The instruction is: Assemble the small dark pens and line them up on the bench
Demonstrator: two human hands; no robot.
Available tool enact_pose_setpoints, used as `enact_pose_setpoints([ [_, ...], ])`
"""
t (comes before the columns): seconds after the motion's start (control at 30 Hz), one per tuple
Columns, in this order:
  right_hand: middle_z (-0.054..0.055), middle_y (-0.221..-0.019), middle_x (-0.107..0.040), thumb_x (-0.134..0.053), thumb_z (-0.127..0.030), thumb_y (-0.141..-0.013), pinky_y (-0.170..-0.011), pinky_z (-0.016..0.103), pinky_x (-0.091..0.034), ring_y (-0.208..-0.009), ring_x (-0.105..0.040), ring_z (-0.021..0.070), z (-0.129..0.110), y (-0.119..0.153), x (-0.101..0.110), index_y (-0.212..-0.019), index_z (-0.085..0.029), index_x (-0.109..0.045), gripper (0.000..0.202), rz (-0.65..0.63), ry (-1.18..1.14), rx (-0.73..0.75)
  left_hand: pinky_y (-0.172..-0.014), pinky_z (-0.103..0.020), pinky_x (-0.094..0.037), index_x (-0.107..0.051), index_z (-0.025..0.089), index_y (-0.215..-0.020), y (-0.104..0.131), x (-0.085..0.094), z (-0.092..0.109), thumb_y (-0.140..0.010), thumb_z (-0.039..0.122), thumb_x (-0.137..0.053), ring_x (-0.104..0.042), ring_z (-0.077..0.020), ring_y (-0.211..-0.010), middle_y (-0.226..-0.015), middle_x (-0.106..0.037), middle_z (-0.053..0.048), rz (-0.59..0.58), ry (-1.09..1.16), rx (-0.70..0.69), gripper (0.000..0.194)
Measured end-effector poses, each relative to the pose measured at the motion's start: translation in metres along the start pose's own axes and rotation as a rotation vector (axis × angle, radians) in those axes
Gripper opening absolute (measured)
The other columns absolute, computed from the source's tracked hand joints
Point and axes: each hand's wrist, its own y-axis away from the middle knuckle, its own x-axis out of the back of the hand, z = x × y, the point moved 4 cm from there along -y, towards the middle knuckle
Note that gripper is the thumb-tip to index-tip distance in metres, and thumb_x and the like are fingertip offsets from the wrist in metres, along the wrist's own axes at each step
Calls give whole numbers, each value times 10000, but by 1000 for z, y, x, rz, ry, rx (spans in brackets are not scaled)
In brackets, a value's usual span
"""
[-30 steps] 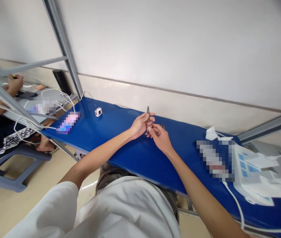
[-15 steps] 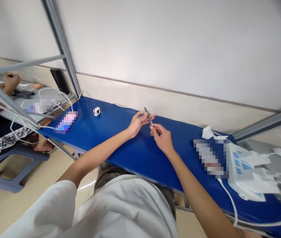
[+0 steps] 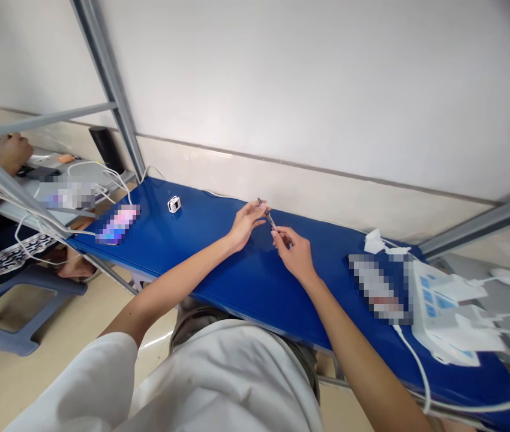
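Over the middle of the blue table (image 3: 201, 240), a slim metal tool (image 3: 272, 222) with a dark far end slants between my hands. It may be scissors, but its kind is not clear. My right hand (image 3: 294, 247) grips the near end, its fingers curled and partly hiding it; something dark shows below them. My left hand (image 3: 246, 225) has its thumb and a finger at the far end, pinching it as far as I can see, while its other fingers stretch out to the right. A small white device (image 3: 174, 204) with a dark front lies left of my left hand.
At left lies a lit phone (image 3: 117, 225) with a cable; at right, a blurred phone (image 3: 378, 288) beside a white power strip (image 3: 435, 309) with plugs. Metal posts (image 3: 106, 78) flank the table. A person's hand (image 3: 15, 150) shows far left, above a grey stool (image 3: 21, 306).
The tool's far end has swung slightly left, and my left hand has shifted a little left with its fingers nearer the tip. The right hand keeps its grip. The view has moved slightly.
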Motion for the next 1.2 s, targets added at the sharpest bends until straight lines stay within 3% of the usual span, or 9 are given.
enact_pose_setpoints([
  [0.1,59,-795,-766,-600,-686,-1069,-697,397,-594,-661,-703,250,0,0,1,-1125,-256,-763,463,5,3,1,-992,-332,-539,-797,210,-1191,3,-4,4,-890,448,-902,-768,-228,-1141,-1210,-827,-119,-46,18,9,397],
  [0.33,69,-851,-778,-589,-671,-1086,-692,388,-590,-699,-721,257,-1,-1,2,-1165,-265,-738,439,-5,22,8,-827,-256,-507,-752,205,-934,0,5,5,-820,445,-972,-735,-160,-924,-998,-798,-60,98,-79,-7,344],
  [0.5,68,-847,-785,-586,-690,-1084,-648,373,-580,-661,-711,245,0,-1,5,-1151,-265,-715,450,12,3,-20,-973,-318,-531,-813,204,-1158,0,1,9,-871,449,-925,-761,-230,-1158,-1240,-817,-123,-13,-5,11,394],
  [0.6,78,-869,-801,-592,-702,-1077,-651,374,-592,-684,-728,250,0,-1,6,-1119,-271,-687,444,0,-18,-34,-991,-325,-534,-810,195,-1090,1,0,12,-853,450,-937,-756,-250,-1211,-1281,-818,-136,-24,-32,-20,371],
  [0.77,111,-1049,-842,-590,-633,-1099,-737,384,-612,-846,-794,268,1,0,5,-1096,-279,-554,356,-24,-70,-12,-950,-319,-545,-707,195,-933,2,-1,9,-814,493,-968,-783,-240,-1140,-1204,-839,-140,-33,-34,-15,414],
  [0.87,90,-983,-828,-548,-580,-1128,-726,364,-579,-774,-770,248,1,0,5,-1107,-277,-518,305,-36,-32,-9,-913,-313,-548,-719,203,-983,2,-1,7,-796,527,-981,-792,-230,-1068,-1107,-848,-121,-30,-87,-37,457],
  [0.97,73,-934,-806,-528,-566,-1134,-709,358,-543,-698,-729,241,-1,0,6,-1211,-261,-550,316,-23,44,4,-879,-306,-550,-784,220,-1063,2,-2,6,-801,558,-974,-785,-229,-1053,-1036,-833,-88,-50,-191,-79,469],
  [1.07,72,-903,-792,-530,-611,-1129,-696,354,-513,-719,-735,267,-2,0,5,-1263,-247,-615,397,-42,111,22,-828,-299,-551,-776,226,-894,2,-2,3,-799,593,-966,-754,-201,-975,-1034,-809,-65,-88,-254,-114,424],
  [1.2,112,-1066,-822,-387,-576,-1188,-781,372,-518,-864,-776,292,-3,0,2,-1232,-254,-693,447,-92,124,80,-773,-290,-545,-644,221,-726,-1,1,-1,-782,636,-965,-672,-148,-810,-881,-746,-26,-44,-287,-118,528],
])
